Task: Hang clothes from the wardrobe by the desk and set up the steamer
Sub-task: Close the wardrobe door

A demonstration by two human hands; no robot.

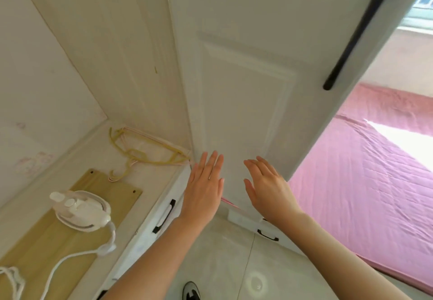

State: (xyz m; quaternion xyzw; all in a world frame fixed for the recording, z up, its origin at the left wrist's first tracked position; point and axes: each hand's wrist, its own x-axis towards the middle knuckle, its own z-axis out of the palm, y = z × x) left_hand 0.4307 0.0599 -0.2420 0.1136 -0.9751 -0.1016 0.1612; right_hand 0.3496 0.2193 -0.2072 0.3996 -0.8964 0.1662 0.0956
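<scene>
Desk (150,182): hangers (140,153) at 10 o'clock.
Hands: left hand (203,187), right hand (267,189) — flat, empty, at wardrobe door (246,77).
Risk: door may snag hangers.

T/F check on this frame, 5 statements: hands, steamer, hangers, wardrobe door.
1. The left hand and the right hand are both open and hold nothing. True.
2. The steamer is held in one hand. False: it sits on the wooden board on the desk.
3. The hangers lie on the desk, in the corner next to the wardrobe door. True.
4. The door's handle is white. False: it is a long black bar.
5. A garment hangs on the hangers. False: they are bare.
</scene>
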